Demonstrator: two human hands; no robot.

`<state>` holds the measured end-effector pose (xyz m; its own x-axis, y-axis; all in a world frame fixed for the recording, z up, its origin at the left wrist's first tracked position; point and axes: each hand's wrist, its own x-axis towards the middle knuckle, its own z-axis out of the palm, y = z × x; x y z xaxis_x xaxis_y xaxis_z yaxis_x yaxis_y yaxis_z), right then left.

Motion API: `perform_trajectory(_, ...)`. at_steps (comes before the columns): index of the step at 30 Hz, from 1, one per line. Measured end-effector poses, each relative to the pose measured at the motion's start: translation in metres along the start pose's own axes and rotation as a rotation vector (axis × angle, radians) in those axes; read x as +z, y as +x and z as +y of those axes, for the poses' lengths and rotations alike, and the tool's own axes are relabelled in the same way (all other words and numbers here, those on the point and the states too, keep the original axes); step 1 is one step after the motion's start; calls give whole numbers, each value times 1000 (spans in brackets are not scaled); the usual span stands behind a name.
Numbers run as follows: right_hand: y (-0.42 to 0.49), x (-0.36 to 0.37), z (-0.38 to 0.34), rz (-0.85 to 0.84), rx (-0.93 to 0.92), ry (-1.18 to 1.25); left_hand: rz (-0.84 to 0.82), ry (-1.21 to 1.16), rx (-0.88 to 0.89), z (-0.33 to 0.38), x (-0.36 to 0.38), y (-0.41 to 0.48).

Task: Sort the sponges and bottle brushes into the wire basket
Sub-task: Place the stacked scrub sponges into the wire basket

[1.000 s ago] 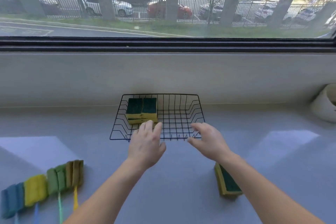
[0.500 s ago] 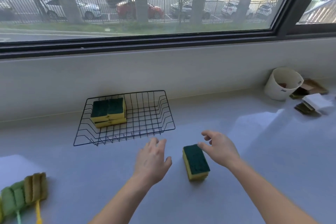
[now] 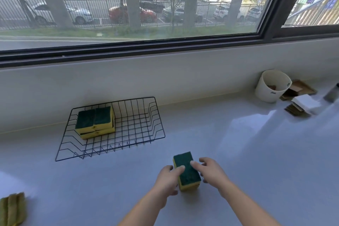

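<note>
left hand (image 3: 167, 180) and right hand (image 3: 212, 173) clasp the loose sponges (image 3: 187, 169) from either side, down at six o'clock. pickup step, i'd say. next: lift them to the wire basket (image 3: 110, 149) at ten o'clock, beside the stacked sponges (image 3: 94, 122).

Pale grey counter (image 3: 256, 152) carries the wire basket (image 3: 159, 115), set well back. Front-right of the basket: a green-topped sponge (image 3: 187, 170). Far front-left of it: brush heads (image 3: 12, 209), cut off by the frame. Far right: white cup (image 3: 269, 90), then flat pads (image 3: 300, 106), possibly scourers, too blurry to confirm.
</note>
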<state>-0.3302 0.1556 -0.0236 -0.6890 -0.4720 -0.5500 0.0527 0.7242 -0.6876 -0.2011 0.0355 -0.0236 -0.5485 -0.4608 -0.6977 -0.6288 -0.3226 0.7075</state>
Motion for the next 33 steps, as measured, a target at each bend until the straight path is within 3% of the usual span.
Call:
perform_trajectory(11,-11,15,-6,-115,-56,340,7,-112,98,0,-2,-7)
perform_trajectory(21,-28,30,-66,-145,-296,311,114,-176,344,14,-55,-35)
perform_trajectory(33,-3,79,-158,-185,-423,294,241,-211,455,56,-142,-35)
